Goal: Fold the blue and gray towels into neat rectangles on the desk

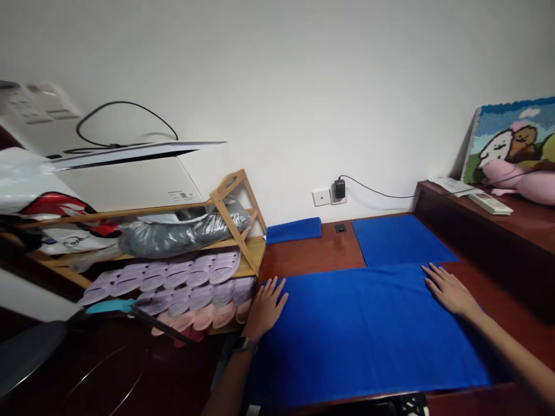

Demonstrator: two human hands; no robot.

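Note:
A large blue cloth (364, 335) lies spread flat over the front of the reddish-brown table (312, 257). My left hand (266, 307) rests with fingers spread on its far left corner, a dark watch on the wrist. On the far right corner lies my right hand (451, 288), its fingers apart and nothing held. Behind the large cloth, a smaller blue cloth (399, 238) lies flat, close to my right hand. Against the wall at the back left sits a folded blue cloth (293, 230).
Left of the table stands a wooden rack (255, 254) with lilac slippers (202, 271) and a white box (143, 182). A black plug (339, 188) sits in the wall. At right, a raised ledge bears a remote (489, 202), a pink plush toy (531, 182) and a picture (507, 138).

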